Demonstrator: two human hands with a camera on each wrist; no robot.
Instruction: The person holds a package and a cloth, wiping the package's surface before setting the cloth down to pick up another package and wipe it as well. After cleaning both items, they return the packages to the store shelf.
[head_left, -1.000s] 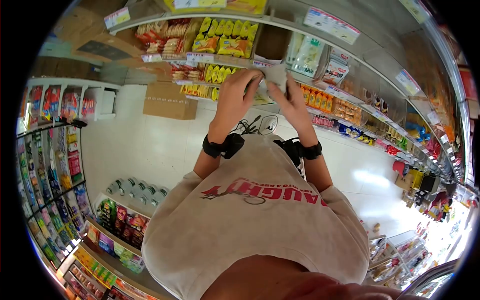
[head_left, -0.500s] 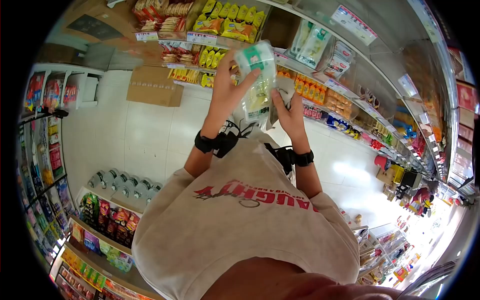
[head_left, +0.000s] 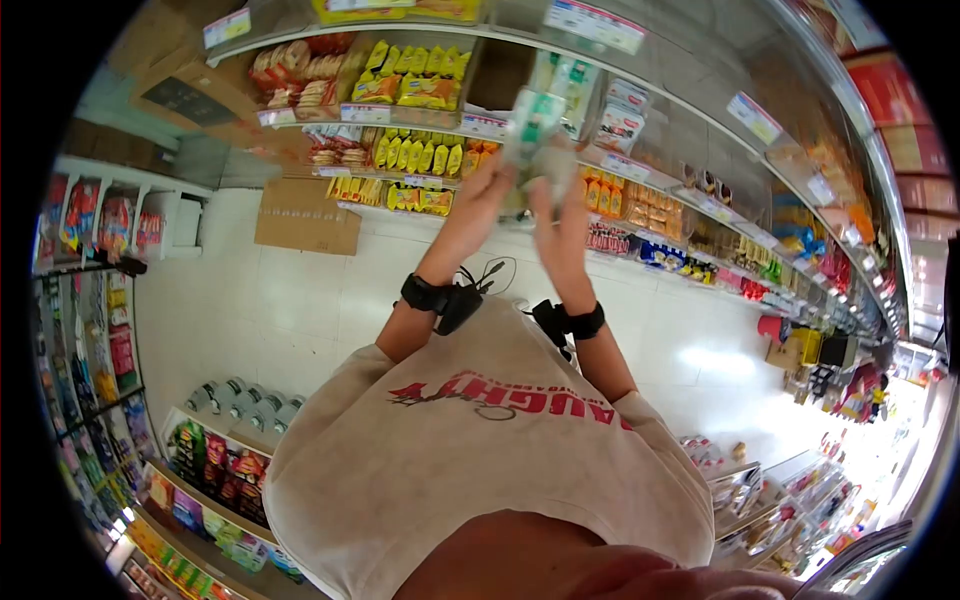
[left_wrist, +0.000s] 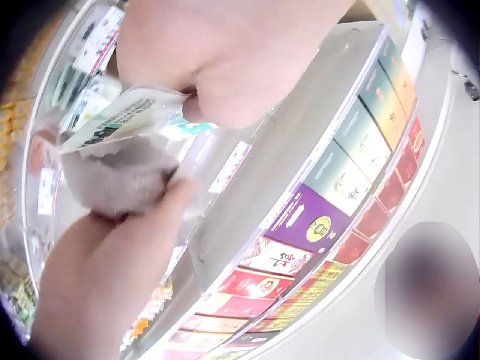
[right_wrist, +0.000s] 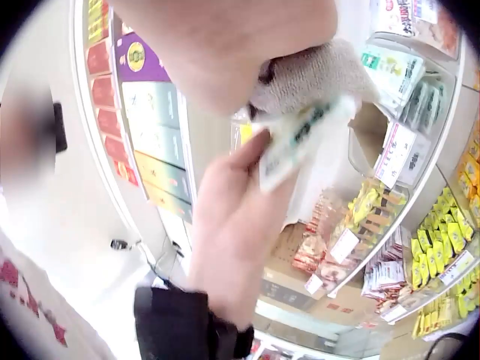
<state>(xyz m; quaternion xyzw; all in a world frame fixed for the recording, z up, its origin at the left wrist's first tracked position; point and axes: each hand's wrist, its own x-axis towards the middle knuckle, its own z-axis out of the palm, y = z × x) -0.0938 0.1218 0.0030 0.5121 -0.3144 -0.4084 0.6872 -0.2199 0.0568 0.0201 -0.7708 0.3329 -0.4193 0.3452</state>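
Note:
Out in front of the chest, my left hand (head_left: 478, 205) pinches a clear plastic packet (head_left: 535, 115) with green and white print. In the right wrist view the left thumb and fingers grip one edge of this packet (right_wrist: 307, 135). My right hand (head_left: 562, 235) holds a grey cloth (right_wrist: 319, 79) bunched in its fingers. The cloth (left_wrist: 124, 176) lies against the packet's face in the left wrist view, partly covering it. What is inside the packet is blurred.
Shelves ahead carry yellow snack packs (head_left: 415, 90), similar green and white packets (head_left: 570, 85) and price tags (head_left: 595, 25). A cardboard box (head_left: 308, 215) stands on the floor at left. Large bottles (head_left: 245, 400) and bagged goods (head_left: 215, 455) sit on a lower-left unit.
The packet came into full view, facing up, half a second ago; now it is tilted toward the shelf. The right hand's cloth has moved from beside the packet onto it.

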